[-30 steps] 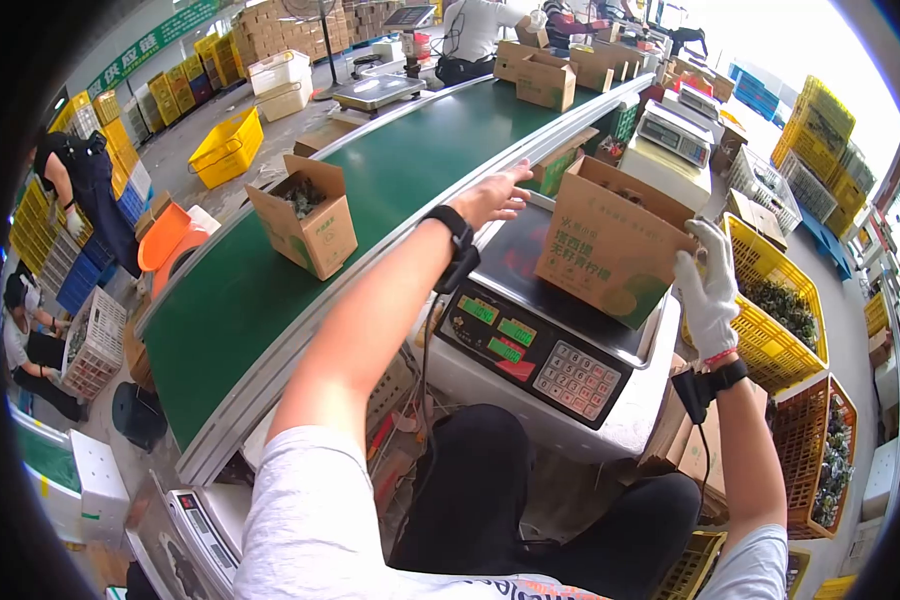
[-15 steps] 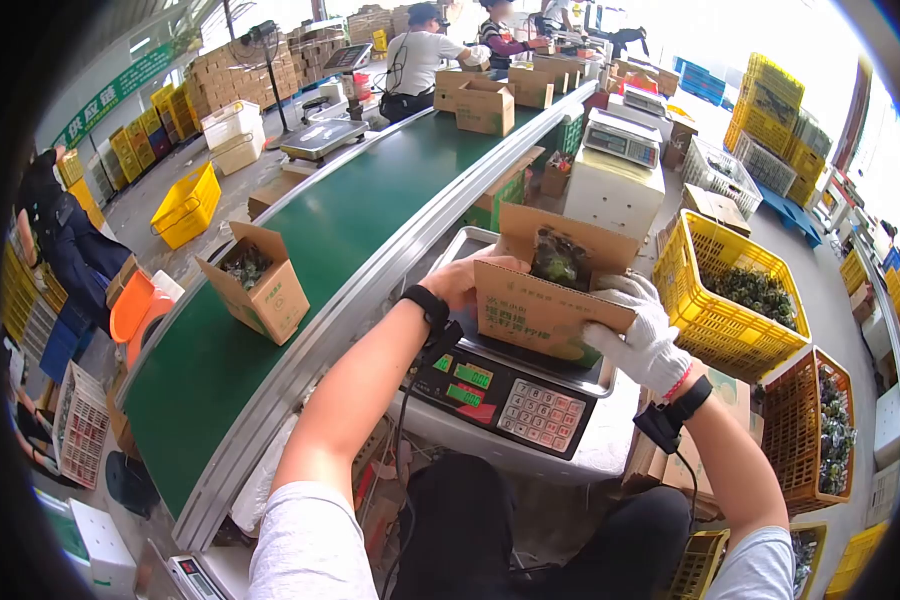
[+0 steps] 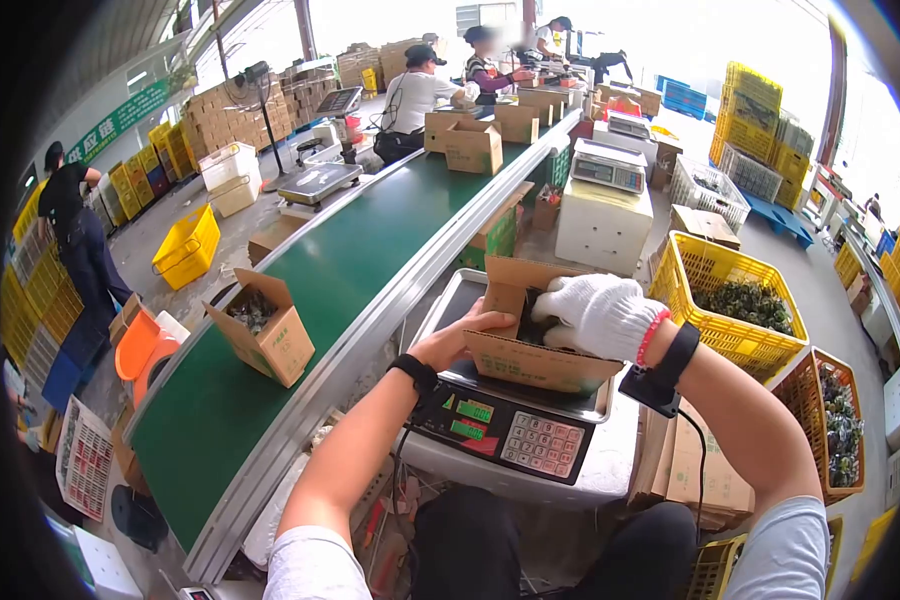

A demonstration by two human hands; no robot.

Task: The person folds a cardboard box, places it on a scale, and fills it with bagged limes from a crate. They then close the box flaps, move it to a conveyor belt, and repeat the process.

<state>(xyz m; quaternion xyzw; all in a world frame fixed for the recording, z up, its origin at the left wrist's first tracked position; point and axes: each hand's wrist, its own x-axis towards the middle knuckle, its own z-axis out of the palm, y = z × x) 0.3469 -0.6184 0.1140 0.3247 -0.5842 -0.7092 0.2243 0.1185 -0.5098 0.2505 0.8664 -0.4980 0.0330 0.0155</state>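
Note:
An open cardboard box [image 3: 540, 362] with green print rests on the tray of a digital scale [image 3: 500, 425]. My bare left hand [image 3: 465, 335] is closed on the box's left side, with the thumb at its rim. My right hand [image 3: 600, 315], in a white knit glove, reaches over the right side into the box. Its fingers curl down by something dark inside; the fingertips are hidden, so what they grip cannot be made out. Most of the contents are hidden by the glove and the box's front wall.
A green conveyor belt [image 3: 360, 250] runs along my left, carrying another open box [image 3: 270, 335] with dark bagged contents. To my right stand a yellow crate [image 3: 715, 335] and a brown crate [image 3: 795, 420] of packed greens. Flattened cartons [image 3: 705, 470] lie below. Co-workers stand farther off.
My right hand has gone from the box's outer right side up and into it. My left hand still holds the left side. The box's walls look tipped lower, and the whole view has shifted.

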